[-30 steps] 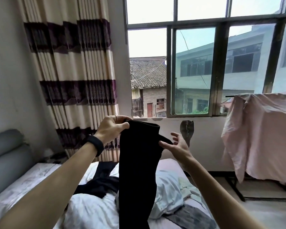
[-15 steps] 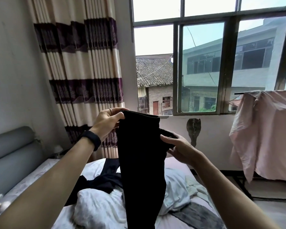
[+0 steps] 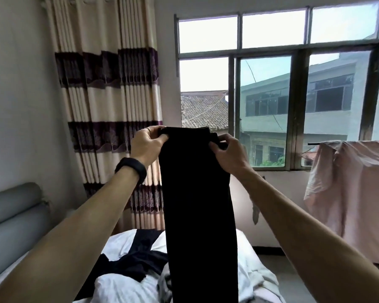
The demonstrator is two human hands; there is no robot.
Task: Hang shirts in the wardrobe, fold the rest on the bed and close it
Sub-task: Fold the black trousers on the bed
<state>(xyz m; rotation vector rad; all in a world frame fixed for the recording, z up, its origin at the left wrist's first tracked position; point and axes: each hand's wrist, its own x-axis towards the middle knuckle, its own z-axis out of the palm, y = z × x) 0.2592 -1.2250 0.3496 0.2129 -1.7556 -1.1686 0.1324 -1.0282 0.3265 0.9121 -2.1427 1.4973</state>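
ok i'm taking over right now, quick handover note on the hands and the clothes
Left hand: pinches the top left corner of the black garment.
Right hand: grips its top right corner; it hangs full length over the bed.
Another dark garment lies crumpled on the bed.
Done: nothing visibly folded; the wardrobe is out of view.
Left: fold the held piece, then the rest, and close the wardrobe.

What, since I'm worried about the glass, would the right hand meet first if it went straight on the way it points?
The black garment: the right hand pinches its top corner, fingers aimed inward at it. The window looks well beyond, though depth is unclear.
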